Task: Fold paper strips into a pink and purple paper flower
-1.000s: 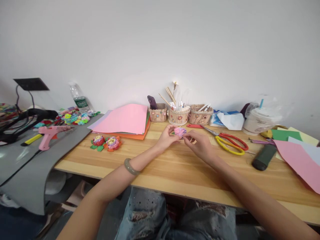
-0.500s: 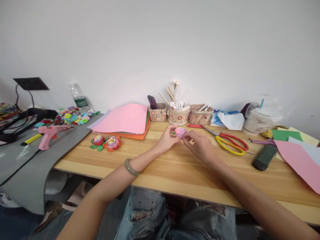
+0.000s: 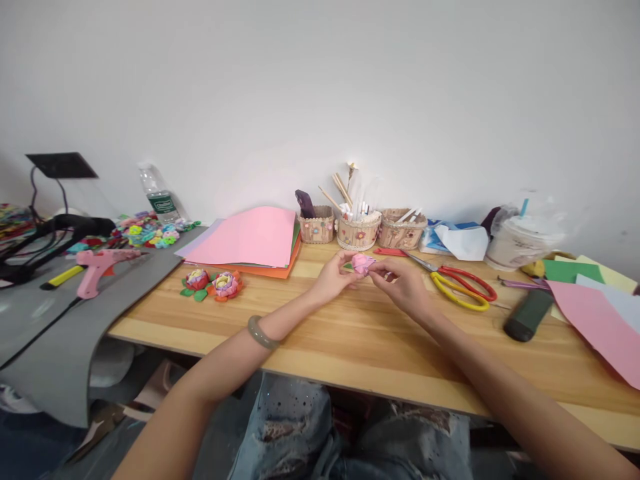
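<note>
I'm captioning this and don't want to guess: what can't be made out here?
All in the head view:
Pink flower: its far side, hidden by the flower itself.
Right hand: whether its fingers pinch or just touch the flower; too small.
Bottle label: the finer print; too small.
Pink sheet, far right: cut off by the picture's edge.

Head-worn view, facing forward and down, near wooden desk
</note>
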Action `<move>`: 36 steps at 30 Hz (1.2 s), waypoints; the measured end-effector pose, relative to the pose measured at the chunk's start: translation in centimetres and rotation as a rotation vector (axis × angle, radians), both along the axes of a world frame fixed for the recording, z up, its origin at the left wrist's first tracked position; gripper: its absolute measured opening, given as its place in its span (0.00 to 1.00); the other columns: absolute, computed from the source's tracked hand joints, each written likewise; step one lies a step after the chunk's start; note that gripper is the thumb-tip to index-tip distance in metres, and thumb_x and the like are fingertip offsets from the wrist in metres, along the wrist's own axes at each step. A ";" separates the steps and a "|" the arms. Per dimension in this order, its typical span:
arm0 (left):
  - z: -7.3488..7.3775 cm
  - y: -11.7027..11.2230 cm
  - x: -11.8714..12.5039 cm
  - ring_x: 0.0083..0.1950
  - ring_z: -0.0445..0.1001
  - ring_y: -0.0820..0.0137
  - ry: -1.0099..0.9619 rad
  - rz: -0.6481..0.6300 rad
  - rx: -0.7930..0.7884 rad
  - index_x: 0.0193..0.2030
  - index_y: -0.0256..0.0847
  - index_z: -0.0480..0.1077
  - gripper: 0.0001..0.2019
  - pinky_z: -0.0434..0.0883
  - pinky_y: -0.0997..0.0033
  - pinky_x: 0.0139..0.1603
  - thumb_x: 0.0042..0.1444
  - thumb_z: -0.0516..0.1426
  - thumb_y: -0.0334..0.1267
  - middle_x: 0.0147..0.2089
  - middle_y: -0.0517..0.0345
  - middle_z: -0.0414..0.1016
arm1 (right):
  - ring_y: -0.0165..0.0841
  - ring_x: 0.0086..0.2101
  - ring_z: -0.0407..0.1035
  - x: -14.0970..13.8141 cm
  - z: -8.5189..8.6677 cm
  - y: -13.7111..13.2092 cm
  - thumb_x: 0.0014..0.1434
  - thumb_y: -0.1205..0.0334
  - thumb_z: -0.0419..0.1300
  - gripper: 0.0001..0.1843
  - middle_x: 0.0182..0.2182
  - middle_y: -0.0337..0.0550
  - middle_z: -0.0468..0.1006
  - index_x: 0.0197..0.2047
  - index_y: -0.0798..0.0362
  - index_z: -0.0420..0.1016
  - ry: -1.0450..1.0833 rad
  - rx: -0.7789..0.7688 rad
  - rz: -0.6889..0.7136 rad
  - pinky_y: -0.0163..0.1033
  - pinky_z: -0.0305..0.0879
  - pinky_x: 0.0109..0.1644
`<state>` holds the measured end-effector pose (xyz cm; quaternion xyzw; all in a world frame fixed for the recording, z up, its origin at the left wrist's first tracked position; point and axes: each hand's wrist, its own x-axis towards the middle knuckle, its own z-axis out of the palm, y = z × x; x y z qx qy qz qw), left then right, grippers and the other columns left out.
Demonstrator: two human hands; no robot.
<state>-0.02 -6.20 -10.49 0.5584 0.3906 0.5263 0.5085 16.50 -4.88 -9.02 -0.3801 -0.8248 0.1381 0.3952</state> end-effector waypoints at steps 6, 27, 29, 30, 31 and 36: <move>-0.4 0.1 -0.1 0.32 0.72 0.76 0.063 0.019 0.062 0.47 0.41 0.61 0.22 0.71 0.76 0.27 0.44 0.61 0.35 0.57 0.50 0.64 | 0.32 0.25 0.70 -0.3 0.2 0.0 0.53 0.61 0.54 0.11 0.28 0.43 0.79 0.32 0.55 0.76 0.012 -0.090 -0.010 0.34 0.63 0.27; -0.3 -0.2 -0.1 0.36 0.74 0.72 0.222 0.108 0.163 0.46 0.40 0.60 0.19 0.69 0.72 0.36 0.47 0.59 0.34 0.50 0.52 0.69 | 0.32 0.24 0.66 -0.4 -0.5 -0.3 0.50 0.65 0.54 0.10 0.26 0.44 0.75 0.32 0.54 0.76 -0.070 0.021 -0.070 0.36 0.61 0.30; -0.3 -0.2 -0.1 0.36 0.74 0.72 0.234 0.119 0.164 0.46 0.40 0.60 0.19 0.69 0.71 0.36 0.47 0.59 0.35 0.49 0.52 0.69 | 0.32 0.24 0.66 -0.3 -0.6 -0.2 0.50 0.65 0.54 0.10 0.25 0.44 0.75 0.32 0.54 0.76 -0.058 0.009 -0.068 0.37 0.61 0.30; -0.3 -0.2 -0.1 0.36 0.74 0.71 0.239 0.124 0.165 0.46 0.40 0.60 0.19 0.69 0.71 0.35 0.46 0.59 0.35 0.49 0.52 0.69 | 0.32 0.24 0.65 -0.3 -0.6 -0.2 0.50 0.65 0.54 0.09 0.25 0.44 0.75 0.31 0.54 0.76 -0.049 -0.001 -0.068 0.37 0.61 0.30; -0.4 -0.2 -0.1 0.36 0.74 0.71 0.243 0.129 0.166 0.46 0.40 0.60 0.19 0.69 0.71 0.35 0.46 0.59 0.35 0.48 0.52 0.70 | 0.32 0.24 0.65 -0.4 -0.6 -0.2 0.50 0.64 0.54 0.09 0.25 0.44 0.75 0.31 0.54 0.76 -0.037 -0.013 -0.066 0.37 0.61 0.30; -0.5 0.0 -0.3 0.35 0.73 0.73 0.231 0.152 0.172 0.46 0.40 0.60 0.20 0.69 0.71 0.37 0.45 0.60 0.34 0.48 0.54 0.69 | 0.32 0.24 0.67 -0.4 -0.2 -0.3 0.52 0.59 0.54 0.11 0.27 0.44 0.75 0.34 0.55 0.75 0.052 -0.162 0.018 0.37 0.64 0.30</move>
